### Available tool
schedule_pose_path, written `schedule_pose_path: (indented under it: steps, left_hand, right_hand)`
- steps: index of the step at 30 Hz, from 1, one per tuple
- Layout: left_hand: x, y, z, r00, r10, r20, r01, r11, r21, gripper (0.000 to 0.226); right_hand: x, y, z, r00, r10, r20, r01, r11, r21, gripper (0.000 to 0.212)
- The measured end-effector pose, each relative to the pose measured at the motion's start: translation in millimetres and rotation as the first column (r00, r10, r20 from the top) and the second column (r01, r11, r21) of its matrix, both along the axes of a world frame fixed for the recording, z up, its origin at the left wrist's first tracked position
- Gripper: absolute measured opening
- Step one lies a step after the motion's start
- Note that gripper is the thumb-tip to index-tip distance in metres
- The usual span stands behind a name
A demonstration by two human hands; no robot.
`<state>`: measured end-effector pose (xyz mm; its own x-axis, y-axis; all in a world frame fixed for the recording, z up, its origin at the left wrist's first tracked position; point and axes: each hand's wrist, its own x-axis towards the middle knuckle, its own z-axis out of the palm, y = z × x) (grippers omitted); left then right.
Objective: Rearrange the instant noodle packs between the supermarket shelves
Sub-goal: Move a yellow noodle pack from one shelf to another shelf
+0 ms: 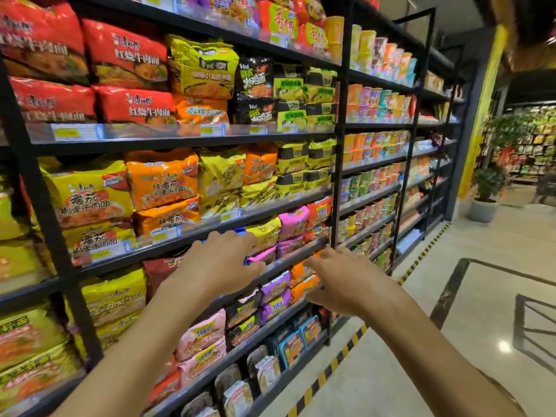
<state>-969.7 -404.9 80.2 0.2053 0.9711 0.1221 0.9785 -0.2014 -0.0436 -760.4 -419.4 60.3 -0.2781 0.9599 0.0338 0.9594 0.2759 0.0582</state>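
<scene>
Supermarket aisle, black metal shelves (180, 142) of shiny plastic noodle packs (162, 179). Mid-frame my left hand (222, 263) and right hand (340, 281) are spread, empty; rearranging looks barely started.

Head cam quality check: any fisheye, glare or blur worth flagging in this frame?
Head view: strong wide-angle distortion, the shelf uprights bow and lean; bright glare spots on the glossy floor; the top right corner is smeared; the left hand and right hand are fairly sharp, pack print slightly soft.
</scene>
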Motion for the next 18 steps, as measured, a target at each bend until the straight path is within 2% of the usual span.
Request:
schedule_pose_path:
  steps: [7,11,18]
  left_hand:
    - [23.7,76.9,9.7,0.998,0.004,0.063,-0.007,0.999,0.044,0.059]
    - [30.5,120.5,17.0,0.995,0.043,0.091,-0.052,0.994,0.096,0.06]
    - [26.5,180.1,16.8,0.989,0.139,0.05,-0.142,0.986,0.086,0.059]
  right_hand:
    - [22.6,82.3,20.6,0.999,0.021,0.036,-0.023,0.999,0.036,0.058]
    - [25.1,134.9,35.0,0.997,0.061,0.037,-0.066,0.989,0.129,0.051]
    - [21.1,218.0,31.7,0.991,0.133,0.029,-0.135,0.989,0.065,0.057]
